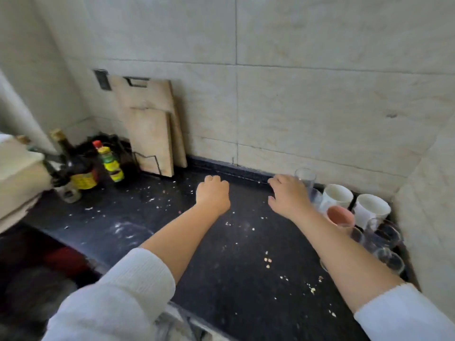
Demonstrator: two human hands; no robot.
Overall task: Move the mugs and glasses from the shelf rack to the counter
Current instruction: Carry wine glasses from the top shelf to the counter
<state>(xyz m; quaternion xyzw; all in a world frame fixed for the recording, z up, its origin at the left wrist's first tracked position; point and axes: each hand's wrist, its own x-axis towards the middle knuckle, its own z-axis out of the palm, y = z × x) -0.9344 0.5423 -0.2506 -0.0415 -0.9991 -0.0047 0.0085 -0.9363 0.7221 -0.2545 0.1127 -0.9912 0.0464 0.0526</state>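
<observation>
I see open dark counter [241, 262] between and ahead of my two arms, bare but for crumbs. On the right, white mugs [337, 196], a pink cup [341, 215] and glasses [384, 236] crowd the corner against the wall. On the left, bottles [78, 166] and leaning cutting boards [152, 134] block the back corner.
</observation>
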